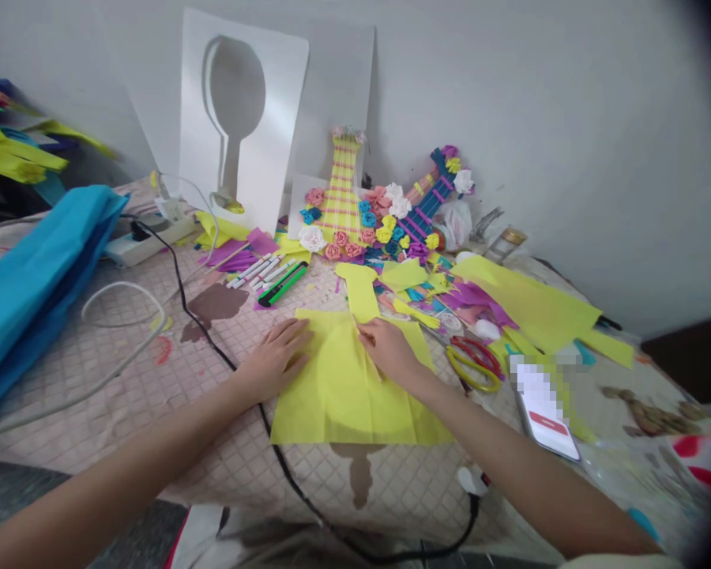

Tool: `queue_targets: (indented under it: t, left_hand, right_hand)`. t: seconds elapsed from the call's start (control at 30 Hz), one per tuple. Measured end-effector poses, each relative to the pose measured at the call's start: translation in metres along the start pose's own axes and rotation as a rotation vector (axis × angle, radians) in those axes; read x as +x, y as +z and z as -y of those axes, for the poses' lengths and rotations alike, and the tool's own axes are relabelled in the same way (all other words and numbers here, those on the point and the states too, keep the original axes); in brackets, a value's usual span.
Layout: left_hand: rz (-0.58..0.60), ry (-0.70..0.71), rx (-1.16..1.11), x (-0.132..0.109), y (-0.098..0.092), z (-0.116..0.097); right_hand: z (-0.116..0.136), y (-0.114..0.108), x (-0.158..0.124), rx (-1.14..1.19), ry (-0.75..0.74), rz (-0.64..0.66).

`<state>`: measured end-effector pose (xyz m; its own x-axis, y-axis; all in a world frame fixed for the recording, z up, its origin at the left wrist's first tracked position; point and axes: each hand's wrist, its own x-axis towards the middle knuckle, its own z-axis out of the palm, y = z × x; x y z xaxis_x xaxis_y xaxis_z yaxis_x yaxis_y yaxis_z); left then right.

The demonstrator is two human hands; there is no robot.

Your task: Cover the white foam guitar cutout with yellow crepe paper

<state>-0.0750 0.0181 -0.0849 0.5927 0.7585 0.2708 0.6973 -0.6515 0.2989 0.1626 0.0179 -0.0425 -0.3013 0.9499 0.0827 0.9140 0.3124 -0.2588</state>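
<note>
A yellow sheet (332, 395) lies near the front of the table, over a yellow cut shape whose narrow neck (363, 294) sticks out beyond its far edge. My left hand (277, 359) rests flat on the sheet's left edge, fingers spread, holding nothing. On the right part of the sheet my right hand (388, 348) has its fingers pinched round a thin stick-like tool (354, 322), its tip near the sheet's far edge. The tool is partly hidden by the fingers.
Markers (254, 270) and a green cutter (283, 284) lie beyond the sheet. Scissors (474, 365) and a phone (545, 411) are to the right. A black cable (213, 341) crosses the table (207, 431). Flower-decorated paper guitars (340, 197) lean at the back.
</note>
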Motion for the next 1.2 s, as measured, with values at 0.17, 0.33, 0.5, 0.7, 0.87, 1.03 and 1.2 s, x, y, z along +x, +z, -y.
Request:
queue_targets:
  t: [0.17,0.33,0.5,0.7,0.87,1.03,1.2]
  left_hand:
    - [0.004,-0.007,-0.006,0.001,-0.001,-0.002]
    - [0.004,-0.02,-0.023,0.001,-0.003,-0.003]
    - [-0.002,-0.02,-0.026,0.001,-0.003,-0.003]
    - [-0.014,-0.018,-0.033,0.001,-0.003,-0.003]
    - [-0.017,-0.009,-0.028,0.0,-0.003,-0.002]
    - [-0.036,-0.008,-0.041,0.0,-0.001,-0.001]
    - [-0.031,-0.018,-0.045,0.0,-0.001,-0.001]
  right_hand:
    - [-0.008,0.001,-0.002,0.045,-0.036,-0.026]
    - [-0.011,0.005,-0.001,0.063,-0.072,-0.014]
    - [-0.006,0.005,-0.002,0.037,-0.05,-0.017]
    - [0.007,0.007,-0.006,0.004,-0.071,-0.024]
    - [0.007,0.011,0.0,0.036,-0.084,-0.023]
    - [0.002,0.013,0.006,0.074,-0.073,-0.057]
    - [0.003,0.014,0.01,0.099,-0.083,-0.06]
